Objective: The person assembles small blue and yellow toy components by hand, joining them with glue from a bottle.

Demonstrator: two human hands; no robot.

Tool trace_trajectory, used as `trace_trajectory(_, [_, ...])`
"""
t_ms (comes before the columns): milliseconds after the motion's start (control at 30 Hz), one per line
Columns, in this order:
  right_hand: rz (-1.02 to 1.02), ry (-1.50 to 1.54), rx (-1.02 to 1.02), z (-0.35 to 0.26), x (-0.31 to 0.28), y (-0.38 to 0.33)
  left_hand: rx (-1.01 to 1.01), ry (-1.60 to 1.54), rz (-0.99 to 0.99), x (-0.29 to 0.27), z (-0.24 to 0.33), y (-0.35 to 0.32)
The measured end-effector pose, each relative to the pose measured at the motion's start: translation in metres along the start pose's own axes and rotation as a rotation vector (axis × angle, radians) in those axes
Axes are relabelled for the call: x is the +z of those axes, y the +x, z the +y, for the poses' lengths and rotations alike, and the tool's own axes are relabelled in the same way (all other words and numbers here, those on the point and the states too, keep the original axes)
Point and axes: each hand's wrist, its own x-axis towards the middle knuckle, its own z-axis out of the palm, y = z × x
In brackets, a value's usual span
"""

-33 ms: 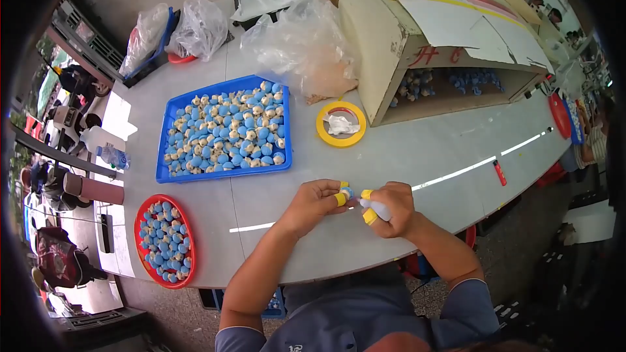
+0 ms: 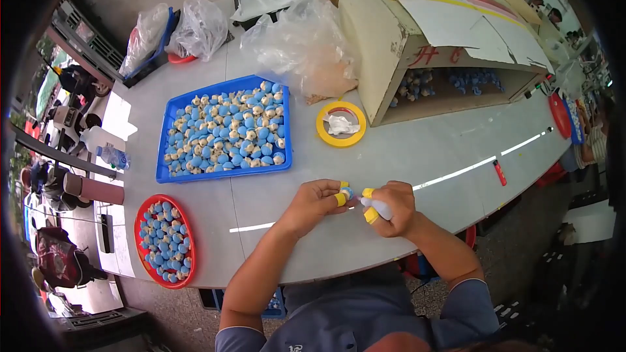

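Yellow covers sit on fingertips of both my hands. My left hand (image 2: 314, 207) pinches a small blue-and-cream figurine (image 2: 348, 193) between thumb and fingers; most of the piece is hidden. Just to its right, my right hand (image 2: 396, 210) is closed around a small white squeeze bottle (image 2: 381, 208), whose tip points at the figurine. A narrow gap seems to lie between the tip and the piece. Beyond my left forearm, a blue tray (image 2: 225, 176) is filled with similar figurines. More of them fill a round red basket (image 2: 192, 263) at the table's left edge.
A yellow ring-shaped dish (image 2: 322, 132) with crumpled white tissue stands ahead of my hands. Behind it are a clear plastic bag (image 2: 293, 39) and a large open-fronted box (image 2: 375, 58) holding more pieces. A red marker (image 2: 500, 173) lies at right. A bottle (image 2: 114, 156) stands far left.
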Motion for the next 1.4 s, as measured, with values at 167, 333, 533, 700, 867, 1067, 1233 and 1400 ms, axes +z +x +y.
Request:
trace_trajectory(167, [0.031, -0.014, 0.020, 0.001, 0.001, 0.000, -0.001, 0.020, -0.023, 0.002, 0.003, -0.001])
trace_trajectory(333, [0.006, 0.005, 0.013, 0.000, 0.001, 0.002, -0.005, 0.066, -0.031, 0.003, 0.004, -0.002])
trace_trajectory(533, [0.029, -0.014, 0.009, -0.001, 0.001, 0.002, -0.009, 0.017, -0.041, 0.001, 0.003, -0.001])
trace_trajectory(700, [0.104, 0.078, 0.040, -0.002, -0.002, 0.002, -0.019, -0.002, -0.012, -0.001, 0.002, 0.000])
trace_trajectory(867, [0.228, 0.076, 0.121, 0.003, -0.011, -0.011, -0.032, -0.039, 0.018, 0.001, 0.006, -0.001])
trace_trajectory(1067, [0.358, 0.375, 0.510, -0.010, -0.035, -0.012, -0.043, -0.193, 0.016, -0.003, 0.003, -0.002])
trace_trajectory(1233, [0.381, 0.229, 0.755, 0.008, -0.096, -0.041, -0.055, -0.331, -0.029, 0.001, 0.004, -0.002])
trace_trajectory(1400, [0.598, -0.089, 0.895, 0.055, -0.187, -0.081, -0.029, -0.203, -0.059, -0.009, -0.003, -0.001])
